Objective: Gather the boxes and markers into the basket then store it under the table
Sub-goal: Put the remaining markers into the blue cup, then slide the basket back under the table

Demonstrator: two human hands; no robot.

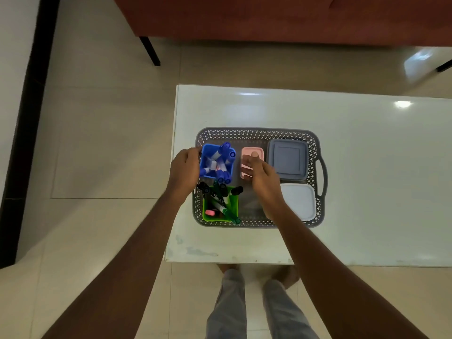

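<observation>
Left hand [184,167] is curled against the outer side of the square blue plastic cup [216,161], fingers wrapped on its left wall, so it looks clamped on that cup. The cup bristles with blue-capped markers [226,152] standing loose and tilted. Right hand [263,176] sits over the small pink lidded box [252,156], thumb laid flat on the lid, fingers loosely spread; whether it grips the box or only rests there, I cannot tell.

Just below the blue cup sits the green plastic cup [231,204], crammed with black and green markers [220,194] that spill over its rim. Right of the pink box is the grey-blue square lidded container [287,159], and nearer the person the white rounded lidded container [299,200]. All of it lies inside the grey perforated plastic basket [256,134], which stands on the glossy white table [367,167] near its left end.

Gathering looks done; the carry remains. The load seems light, but the basket's lattice walls may flex, and the markers will probably rattle or tip out if it tilts. The best hold is likely the loop handle [322,177] on the right side and its twin on the left, which is hidden behind the left hand. Keep it level going down. That glossy top probably lets the basket slide easily.
</observation>
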